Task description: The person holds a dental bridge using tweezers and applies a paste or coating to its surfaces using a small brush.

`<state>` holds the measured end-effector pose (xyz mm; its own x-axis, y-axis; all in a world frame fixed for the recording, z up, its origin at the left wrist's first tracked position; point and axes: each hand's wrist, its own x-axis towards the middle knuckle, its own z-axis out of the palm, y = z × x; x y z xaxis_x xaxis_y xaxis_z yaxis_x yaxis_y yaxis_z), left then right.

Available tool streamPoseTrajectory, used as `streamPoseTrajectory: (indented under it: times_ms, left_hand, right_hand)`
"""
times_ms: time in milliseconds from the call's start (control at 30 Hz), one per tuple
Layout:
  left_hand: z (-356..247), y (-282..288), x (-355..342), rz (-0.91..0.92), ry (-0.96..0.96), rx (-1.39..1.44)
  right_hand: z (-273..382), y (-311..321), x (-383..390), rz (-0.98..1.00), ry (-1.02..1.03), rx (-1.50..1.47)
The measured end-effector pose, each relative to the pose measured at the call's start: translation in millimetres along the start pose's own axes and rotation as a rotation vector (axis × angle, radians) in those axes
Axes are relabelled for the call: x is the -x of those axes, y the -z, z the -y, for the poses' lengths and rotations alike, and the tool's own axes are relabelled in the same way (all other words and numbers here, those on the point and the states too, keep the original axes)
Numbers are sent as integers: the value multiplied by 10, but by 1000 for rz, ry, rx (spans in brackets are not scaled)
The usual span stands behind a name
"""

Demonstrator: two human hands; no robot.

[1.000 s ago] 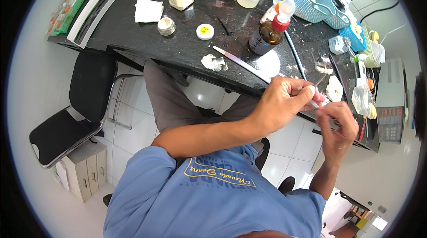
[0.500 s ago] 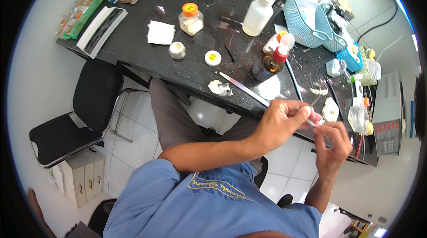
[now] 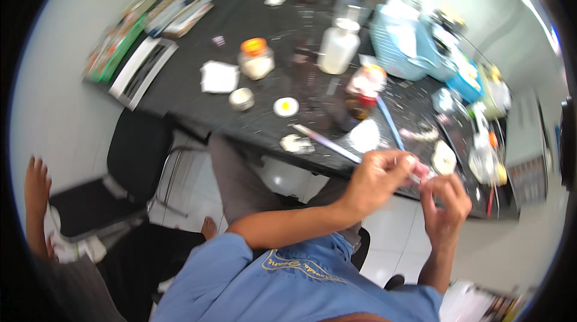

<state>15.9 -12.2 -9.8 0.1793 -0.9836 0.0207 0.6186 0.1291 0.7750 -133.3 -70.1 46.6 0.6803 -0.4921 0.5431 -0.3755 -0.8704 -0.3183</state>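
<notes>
The left hand (image 3: 378, 180) pinches a small pale piece (image 3: 416, 177), blurred, just past the near edge of the black table (image 3: 183, 87); the right hand (image 3: 446, 202) meets it, whether clamped or only touching I cannot tell. The thin metal tip seen half a second ago is lost, yet the handwork carries on. Well apart at left, a co-worker's hand (image 3: 38, 190) now shows more fully

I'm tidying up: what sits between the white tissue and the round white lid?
Head view: a small jar stands between the white tissue and round white lid.
</notes>
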Motion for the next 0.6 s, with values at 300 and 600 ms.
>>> streamPoseTrajectory:
  times_ms: [300,600]
  left_hand:
    - [16,-32,-101,-14,-39,71]
    - [35,-27,-101,-33,-85,96]
  right_hand:
    - [-182,60,-36,30,-14,-49]
    - [-174,76,58,-26,-19,-9]
